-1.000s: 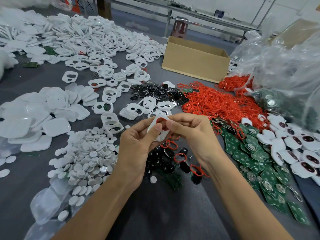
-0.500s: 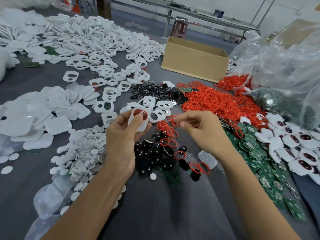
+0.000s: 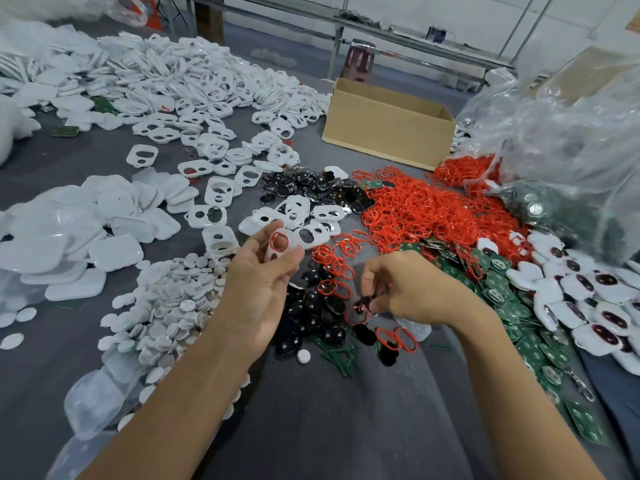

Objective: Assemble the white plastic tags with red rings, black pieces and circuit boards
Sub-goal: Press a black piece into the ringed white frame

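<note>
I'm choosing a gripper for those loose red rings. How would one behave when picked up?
Probably floppy: the red rings are thin loops lying in uneven ovals. Likely very light, given how thin they look. They may snag neighbours, since the pile looks tangled.

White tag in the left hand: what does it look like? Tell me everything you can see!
The white tag is a small, flat, rounded piece that looks like smooth plastic. It has a big oval hole with a red ring fitted round the edge, and what seems to be a smaller hole below it. The big hole looks open, with no black piece in it. The left hand holds the tag tilted above the table, with the thumb on one edge and fingertips on the other. Nothing else touches it.
</note>
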Action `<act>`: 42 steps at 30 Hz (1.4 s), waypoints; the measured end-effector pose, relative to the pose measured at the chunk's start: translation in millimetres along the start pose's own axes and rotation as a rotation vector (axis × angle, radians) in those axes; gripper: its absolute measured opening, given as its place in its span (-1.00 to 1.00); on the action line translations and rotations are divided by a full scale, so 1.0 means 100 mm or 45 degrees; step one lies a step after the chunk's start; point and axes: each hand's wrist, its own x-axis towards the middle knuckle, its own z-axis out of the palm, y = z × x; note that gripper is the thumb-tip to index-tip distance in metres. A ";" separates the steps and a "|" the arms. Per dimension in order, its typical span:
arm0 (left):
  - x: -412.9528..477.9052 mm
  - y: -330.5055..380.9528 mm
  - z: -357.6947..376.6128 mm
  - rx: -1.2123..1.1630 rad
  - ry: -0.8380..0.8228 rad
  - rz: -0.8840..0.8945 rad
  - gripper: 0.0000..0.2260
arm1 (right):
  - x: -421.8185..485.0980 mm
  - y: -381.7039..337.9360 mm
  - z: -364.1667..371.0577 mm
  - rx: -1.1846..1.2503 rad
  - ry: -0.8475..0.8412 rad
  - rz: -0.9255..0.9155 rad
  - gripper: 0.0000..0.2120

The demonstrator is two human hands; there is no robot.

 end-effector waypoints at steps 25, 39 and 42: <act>-0.18 -0.06 0.09 0.619 -0.035 0.426 -0.67 | 0.04 -0.34 0.17 1.598 0.166 -0.187 -0.80; -0.17 -0.10 0.12 0.274 0.013 0.183 -0.73 | 0.11 -0.38 0.32 1.684 0.199 -0.040 -0.79; -0.14 -0.11 0.10 0.177 0.000 0.118 -0.72 | 0.13 -0.37 0.34 1.772 0.167 0.000 -0.73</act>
